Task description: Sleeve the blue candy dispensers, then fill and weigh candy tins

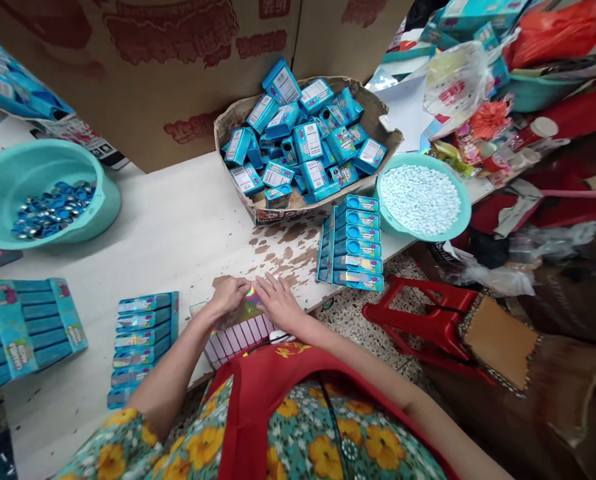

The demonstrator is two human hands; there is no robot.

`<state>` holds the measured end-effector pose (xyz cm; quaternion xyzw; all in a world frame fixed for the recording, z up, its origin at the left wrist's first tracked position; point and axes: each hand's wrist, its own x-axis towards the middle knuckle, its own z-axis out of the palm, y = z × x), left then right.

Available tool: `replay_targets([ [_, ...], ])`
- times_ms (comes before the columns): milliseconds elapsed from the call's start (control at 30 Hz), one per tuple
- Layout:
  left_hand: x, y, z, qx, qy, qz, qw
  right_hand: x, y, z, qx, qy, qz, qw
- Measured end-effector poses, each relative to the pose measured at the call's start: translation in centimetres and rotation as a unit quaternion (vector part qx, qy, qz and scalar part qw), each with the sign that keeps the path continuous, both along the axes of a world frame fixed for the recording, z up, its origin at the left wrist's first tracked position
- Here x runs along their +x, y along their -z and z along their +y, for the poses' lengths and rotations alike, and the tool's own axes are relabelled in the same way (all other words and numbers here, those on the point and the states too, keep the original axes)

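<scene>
Close to my body at the table edge lies a shiny rainbow-coloured sticker sheet (pixel 252 311), with a row of pink-white strips (pixel 239 339) along its near part. My left hand (pixel 229 295) is closed, thumb and fingers pinching at the upper part of the sheet. Beside it, my right hand (pixel 281 305) lies with fingers stretched over the sheet's right side. A bright rainbow patch shows between the two hands. To the left stands a row of blue packs (pixel 145 343) with shiny labels on some ends. A similar row of blue packs (pixel 355 243) stands at the right.
A torn cardboard tray (pixel 258 215) holds a heap of blue boxes. At the left, a turquoise basin (pixel 91 217) contains small blue and silver pieces; another basin (pixel 423 237) is full of pale pellets. More blue packs (pixel 25 330) stand far left. A red stool (pixel 418 313) is at the right.
</scene>
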<state>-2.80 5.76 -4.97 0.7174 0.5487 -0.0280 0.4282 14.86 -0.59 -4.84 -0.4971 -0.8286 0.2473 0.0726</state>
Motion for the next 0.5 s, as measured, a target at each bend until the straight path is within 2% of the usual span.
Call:
replay_targets([
  [133, 0.1, 0.9, -0.1, 0.002, -0.039, 0.024, 0.999, 0.8, 0.3, -0.5, -0.004, -0.047, 0.023, 0.999],
  [233, 0.4, 0.5, -0.1, -0.003, -0.062, 0.048, 0.997, 1.2, -0.9, -0.1, -0.028, 0.011, 0.073, 0.997],
  [300, 0.8, -0.9, -0.3, 0.019, -0.102, 0.022, 0.994, 1.6, -2.6, 0.2, -0.044, 0.103, 0.124, 0.986],
  [367, 1.8, -3.0, -0.5, 0.029, -0.135, -0.091, 0.986, 2.4, -4.7, 0.5, -0.052, 0.196, 0.191, 0.96],
  [433, 3.2, -5.6, -0.8, -0.018, -0.109, -0.232, 0.966, 3.5, -7.1, 0.5, -0.059, 0.257, 0.256, 0.93],
  [500, 5.0, -8.0, -0.9, -0.103, -0.048, -0.299, 0.948, 4.6, -9.4, 0.1, -0.053, 0.297, 0.288, 0.909],
])
